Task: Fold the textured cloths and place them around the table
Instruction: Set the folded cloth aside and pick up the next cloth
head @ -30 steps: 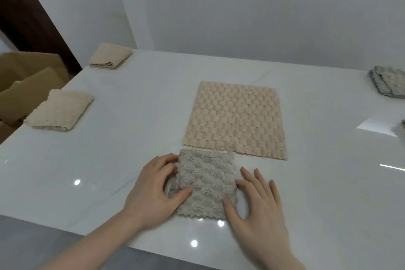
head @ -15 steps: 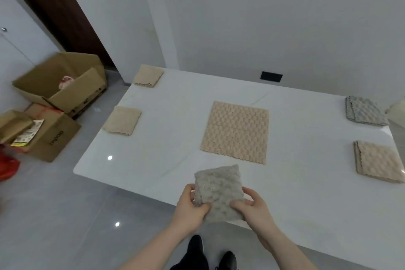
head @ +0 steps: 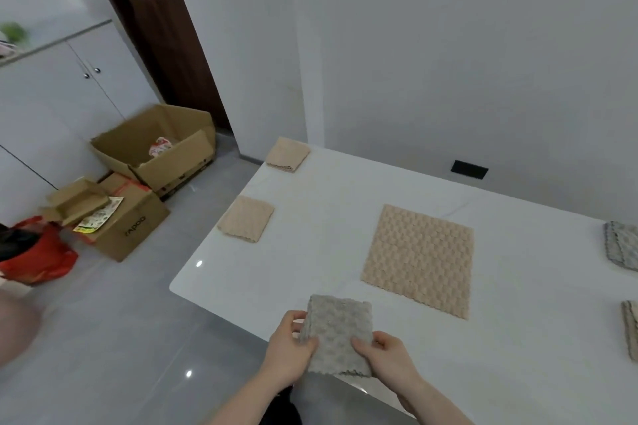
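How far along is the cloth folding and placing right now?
Done: two folded beige cloths lie along the table's left edge, and two more folded cloths show at the right edge. In hand: the left hand and right hand grip a folded grey cloth, not yet set down. Left: the large beige cloth lies flat, unfolded, in the middle.

Soft even indoor light, small glare spots on glossy table, blurred, warped left edge
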`<action>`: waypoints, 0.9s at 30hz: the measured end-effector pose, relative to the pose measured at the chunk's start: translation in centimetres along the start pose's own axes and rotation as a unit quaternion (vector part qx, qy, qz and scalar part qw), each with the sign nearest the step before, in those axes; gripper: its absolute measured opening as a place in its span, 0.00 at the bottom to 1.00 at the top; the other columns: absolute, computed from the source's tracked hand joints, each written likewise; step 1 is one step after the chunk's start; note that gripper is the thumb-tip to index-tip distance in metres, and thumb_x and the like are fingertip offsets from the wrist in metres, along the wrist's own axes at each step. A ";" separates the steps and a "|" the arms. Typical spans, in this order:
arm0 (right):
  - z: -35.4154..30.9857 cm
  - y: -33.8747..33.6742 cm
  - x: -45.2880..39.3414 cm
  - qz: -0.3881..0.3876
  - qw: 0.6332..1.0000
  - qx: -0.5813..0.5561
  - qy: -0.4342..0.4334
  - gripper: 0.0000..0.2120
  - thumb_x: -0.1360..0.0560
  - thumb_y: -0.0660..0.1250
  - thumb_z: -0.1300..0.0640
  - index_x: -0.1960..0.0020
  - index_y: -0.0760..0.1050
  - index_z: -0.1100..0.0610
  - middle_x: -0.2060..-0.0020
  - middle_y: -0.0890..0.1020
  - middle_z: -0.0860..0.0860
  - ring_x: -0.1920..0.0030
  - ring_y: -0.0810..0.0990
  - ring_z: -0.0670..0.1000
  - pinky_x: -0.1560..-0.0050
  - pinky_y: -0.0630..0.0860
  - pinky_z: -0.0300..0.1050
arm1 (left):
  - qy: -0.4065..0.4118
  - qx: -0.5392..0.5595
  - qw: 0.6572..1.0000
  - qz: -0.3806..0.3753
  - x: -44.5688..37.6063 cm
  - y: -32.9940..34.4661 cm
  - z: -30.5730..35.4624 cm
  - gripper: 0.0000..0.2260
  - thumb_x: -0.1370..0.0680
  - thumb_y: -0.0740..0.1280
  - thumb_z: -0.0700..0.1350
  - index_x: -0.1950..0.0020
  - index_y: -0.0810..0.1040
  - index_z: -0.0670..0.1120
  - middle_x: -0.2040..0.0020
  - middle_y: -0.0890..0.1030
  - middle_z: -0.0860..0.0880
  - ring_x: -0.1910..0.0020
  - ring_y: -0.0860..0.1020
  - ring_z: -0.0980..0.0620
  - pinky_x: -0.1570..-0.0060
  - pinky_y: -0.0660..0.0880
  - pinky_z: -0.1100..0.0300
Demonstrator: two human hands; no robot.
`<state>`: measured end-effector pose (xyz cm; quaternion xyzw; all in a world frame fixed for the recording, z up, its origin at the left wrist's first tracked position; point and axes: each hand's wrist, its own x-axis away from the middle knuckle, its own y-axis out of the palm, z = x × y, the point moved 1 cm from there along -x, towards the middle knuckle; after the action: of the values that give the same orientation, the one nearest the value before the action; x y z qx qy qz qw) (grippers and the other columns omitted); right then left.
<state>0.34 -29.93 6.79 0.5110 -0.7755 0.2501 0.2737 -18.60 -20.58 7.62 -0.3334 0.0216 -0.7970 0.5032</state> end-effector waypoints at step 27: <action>-6.0 20.3 -14.2 0.139 0.982 0.081 0.095 0.09 0.23 0.70 0.52 0.47 0.77 0.55 0.58 0.82 0.48 0.59 0.81 0.47 0.64 0.73 0.38 | 0.092 -0.253 0.940 -0.209 -21.0 -14.6 -4.9 0.22 0.21 0.66 0.42 0.27 0.71 0.51 0.31 0.67 0.58 0.33 0.72 0.57 0.28 0.67 0.61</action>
<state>-12.87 -9.39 -0.71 0.3925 -0.7869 0.3947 0.2663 -27.10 2.29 -1.55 -0.3717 0.1990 -0.8795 0.2206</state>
